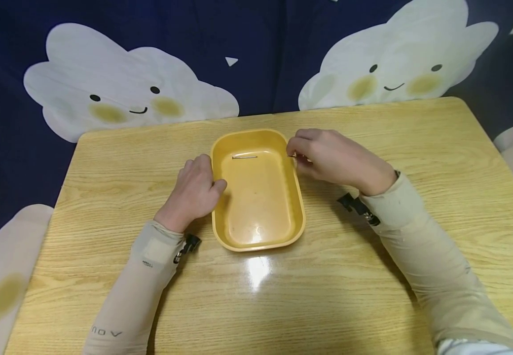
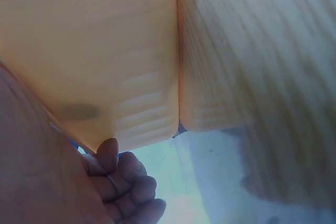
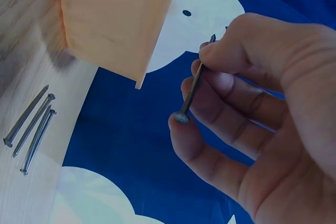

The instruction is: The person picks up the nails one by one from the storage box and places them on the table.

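Observation:
A yellow plastic tray [image 1: 256, 207] stands on the table, with a single nail [image 1: 244, 157] lying near its far end. At its left side my left hand [image 1: 194, 192] grips the rim, thumb over the inner edge and fingers curled outside; the left wrist view shows these fingers [image 2: 131, 187] by the tray wall [image 2: 126, 66]. My right hand [image 1: 323, 153] is beside the tray's far right edge. It pinches a nail [image 3: 193, 87] between thumb and fingers, pointed end up and flat head by the little finger in the right wrist view.
Three more nails [image 3: 34, 127] lie side by side on the wooden table [image 1: 256, 305]; they show only in the right wrist view. Behind the table's far edge hangs a dark blue cloth [image 1: 265, 59] with smiling white clouds [image 1: 123, 88].

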A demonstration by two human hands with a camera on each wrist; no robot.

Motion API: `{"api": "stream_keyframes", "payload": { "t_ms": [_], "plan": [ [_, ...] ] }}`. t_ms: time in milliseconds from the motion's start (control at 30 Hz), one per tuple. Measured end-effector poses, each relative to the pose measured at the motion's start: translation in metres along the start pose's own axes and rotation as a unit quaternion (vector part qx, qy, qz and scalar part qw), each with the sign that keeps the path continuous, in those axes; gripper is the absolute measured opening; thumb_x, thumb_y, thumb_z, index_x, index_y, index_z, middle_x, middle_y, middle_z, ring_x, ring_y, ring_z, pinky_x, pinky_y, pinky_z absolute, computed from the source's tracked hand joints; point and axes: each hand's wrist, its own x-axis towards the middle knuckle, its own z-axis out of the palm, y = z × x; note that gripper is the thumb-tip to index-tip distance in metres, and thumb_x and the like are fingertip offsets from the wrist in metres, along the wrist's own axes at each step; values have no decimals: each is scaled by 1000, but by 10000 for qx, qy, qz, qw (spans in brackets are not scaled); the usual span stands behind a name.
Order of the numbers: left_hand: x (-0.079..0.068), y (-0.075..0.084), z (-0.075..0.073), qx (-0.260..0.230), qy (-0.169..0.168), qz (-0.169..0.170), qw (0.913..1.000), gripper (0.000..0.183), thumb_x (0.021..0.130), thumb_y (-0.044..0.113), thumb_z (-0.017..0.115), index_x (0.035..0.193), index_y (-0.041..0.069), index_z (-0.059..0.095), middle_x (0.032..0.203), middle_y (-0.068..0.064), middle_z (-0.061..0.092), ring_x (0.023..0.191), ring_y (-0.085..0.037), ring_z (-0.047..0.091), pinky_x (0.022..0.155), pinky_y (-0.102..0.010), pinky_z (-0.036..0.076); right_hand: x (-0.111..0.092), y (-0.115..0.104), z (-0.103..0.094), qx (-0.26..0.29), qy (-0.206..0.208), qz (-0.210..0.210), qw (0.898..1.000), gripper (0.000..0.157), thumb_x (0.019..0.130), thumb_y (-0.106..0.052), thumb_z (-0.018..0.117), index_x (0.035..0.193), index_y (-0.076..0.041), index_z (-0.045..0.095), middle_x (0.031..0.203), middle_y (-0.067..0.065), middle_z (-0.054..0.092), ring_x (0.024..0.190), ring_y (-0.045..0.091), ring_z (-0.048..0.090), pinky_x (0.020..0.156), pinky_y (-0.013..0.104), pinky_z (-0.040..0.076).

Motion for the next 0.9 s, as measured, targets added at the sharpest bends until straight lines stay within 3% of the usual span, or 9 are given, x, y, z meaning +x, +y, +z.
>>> {"api": "stream_keyframes", "payload": {
  "t_ms": [900],
  "plan": [
    [1,-1,0,-5,12,43,10000,24,92,25,49,97,1,47,87,-13,44,85,-35,44,74,-38,33,0,28,6,46,-115,419,9990,13,88,1,63,97,-5,70,89,6,65,77,18,59,72,34,50]
  ]
}}
